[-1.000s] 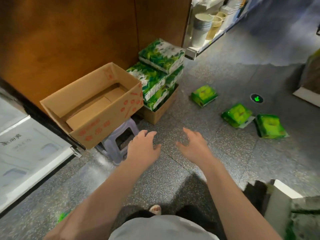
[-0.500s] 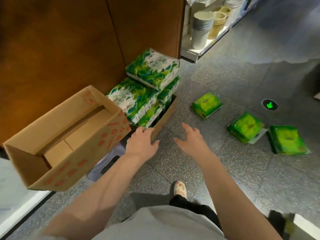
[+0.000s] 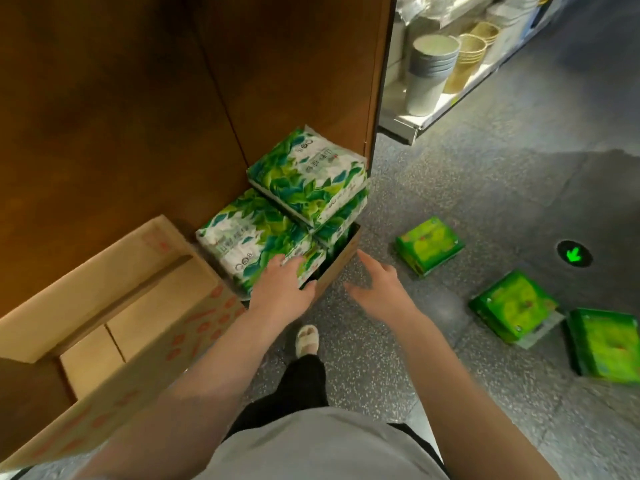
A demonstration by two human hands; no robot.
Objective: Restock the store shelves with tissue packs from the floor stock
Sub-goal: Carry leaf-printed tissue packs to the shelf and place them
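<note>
We saw tissue packs (image 3: pixel 308 178) printed with green and teal leaves on white, and three loose packs (image 3: pixel 429 244) on the floor in bright lime green. The empty carton (image 3: pixel 138 306) was tan with red-orange markings on its side. The floor (image 3: pixel 450 188) was grey, speckled white, with a glowing green arrow (image 3: pixel 573 254) in a black disc. The panel (image 3: pixel 138 98) was warm brown wood.

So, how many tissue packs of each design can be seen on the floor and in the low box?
Leaf-print white and green packs: 2 fully seen, with more partly hidden beneath
Bright green packs: 3
Total clearly seen: 5
</note>
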